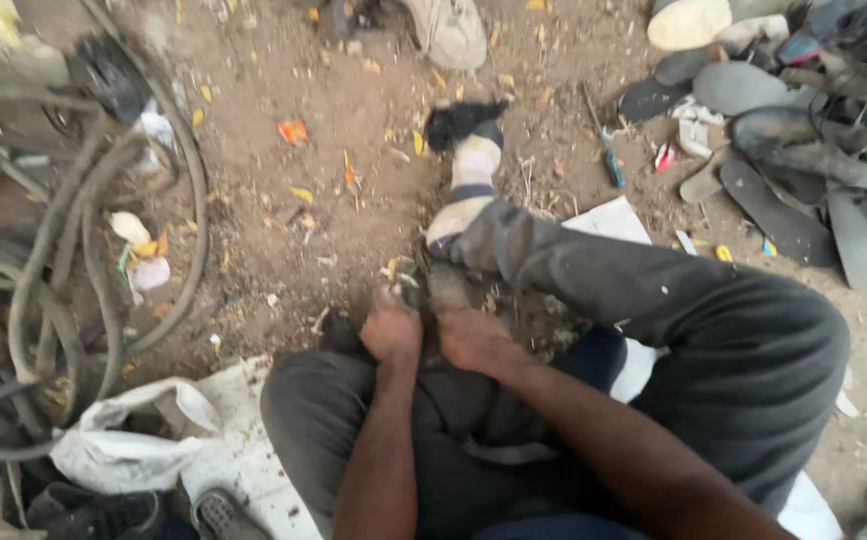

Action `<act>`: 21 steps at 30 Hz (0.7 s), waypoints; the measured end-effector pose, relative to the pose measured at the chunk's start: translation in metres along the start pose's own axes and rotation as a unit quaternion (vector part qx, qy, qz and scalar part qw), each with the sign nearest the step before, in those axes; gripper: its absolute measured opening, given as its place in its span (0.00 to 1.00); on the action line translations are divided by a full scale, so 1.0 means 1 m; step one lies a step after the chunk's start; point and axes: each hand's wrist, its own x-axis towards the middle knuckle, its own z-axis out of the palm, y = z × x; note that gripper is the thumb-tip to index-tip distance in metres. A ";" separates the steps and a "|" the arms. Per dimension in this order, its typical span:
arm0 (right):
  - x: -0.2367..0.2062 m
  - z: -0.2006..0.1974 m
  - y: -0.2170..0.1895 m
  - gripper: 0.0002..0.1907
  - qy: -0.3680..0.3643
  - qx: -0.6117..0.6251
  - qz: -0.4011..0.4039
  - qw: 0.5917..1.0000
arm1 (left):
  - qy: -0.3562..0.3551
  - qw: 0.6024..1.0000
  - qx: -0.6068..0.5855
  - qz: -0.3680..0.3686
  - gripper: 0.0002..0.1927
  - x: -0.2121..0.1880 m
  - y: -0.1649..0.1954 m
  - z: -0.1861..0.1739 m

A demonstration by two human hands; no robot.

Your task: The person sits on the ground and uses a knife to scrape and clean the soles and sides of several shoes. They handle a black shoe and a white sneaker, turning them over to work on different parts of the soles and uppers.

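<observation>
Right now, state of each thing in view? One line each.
left hand: closed grip on a small dark item, too blurred to identify
right hand: closed grip on the same dark item
sock foot: stretched out on the dirt ground
screwdriver: lying flat, untouched
shoe soles: piled loose
rubber hoses: tangled in a heap
white bag: crumpled on the ground

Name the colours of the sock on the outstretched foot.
Sock: cream with dark bands and a black toe, in the head view.
</observation>
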 end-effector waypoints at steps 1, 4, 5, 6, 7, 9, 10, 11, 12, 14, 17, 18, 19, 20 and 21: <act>-0.011 0.002 0.004 0.12 -0.015 0.010 0.056 0.998 | -0.016 1.000 0.008 0.018 0.17 0.001 -0.003 0.000; -0.071 -0.004 0.001 0.12 -0.078 -0.036 0.023 0.996 | 0.033 0.998 -0.053 -0.024 0.12 0.009 -0.020 -0.021; -0.086 -0.009 -0.006 0.13 -0.058 -0.078 -0.016 0.995 | 0.057 0.993 -0.090 -0.052 0.12 0.014 -0.030 -0.031; -0.093 -0.017 -0.011 0.15 -0.098 -0.047 0.039 0.993 | 0.080 0.985 -0.127 -0.082 0.12 0.016 -0.041 -0.042; -0.101 -0.025 -0.019 0.22 -0.140 -0.017 0.089 0.986 | 0.105 0.974 -0.162 -0.118 0.13 0.015 -0.051 -0.051; -0.102 -0.044 -0.029 0.23 -0.174 0.008 0.118 0.978 | 0.240 0.942 -0.228 -0.048 0.13 0.011 -0.070 -0.069; -0.105 -0.053 -0.031 0.17 -0.166 0.000 0.110 0.980 | 0.299 0.917 -0.262 -0.006 0.14 0.010 -0.073 -0.075; -0.107 -0.061 -0.030 0.15 -0.151 -0.011 0.103 0.983 | 0.334 0.903 -0.268 0.006 0.14 0.009 -0.068 -0.081; -0.109 -0.067 -0.029 0.16 -0.137 0.016 0.097 0.986 | 0.371 0.886 -0.277 0.017 0.15 0.009 -0.056 -0.086; -0.123 -0.070 -0.023 0.19 -0.121 0.072 0.086 0.986 | 0.389 0.846 -0.364 0.023 0.15 0.008 -0.015 -0.100; -0.139 -0.055 -0.011 0.21 -0.069 0.153 0.155 0.974 | 0.187 0.937 -0.240 0.173 0.11 -0.005 0.093 -0.117; -0.141 -0.047 -0.007 0.19 -0.040 0.167 0.118 0.978 | 0.023 0.954 0.112 0.276 0.12 -0.013 0.127 -0.122; -0.139 -0.039 -0.001 0.18 -0.005 0.177 0.082 0.981 | 0.065 0.869 -0.239 0.429 0.21 -0.026 0.156 -0.127; -0.137 -0.034 0.007 0.17 0.029 0.184 0.044 0.982 | 0.036 0.861 -0.307 0.404 0.27 -0.034 0.172 -0.131; -0.133 -0.030 0.016 0.16 0.035 0.160 0.069 0.984 | 0.001 0.852 -0.368 0.373 0.33 -0.039 0.178 -0.132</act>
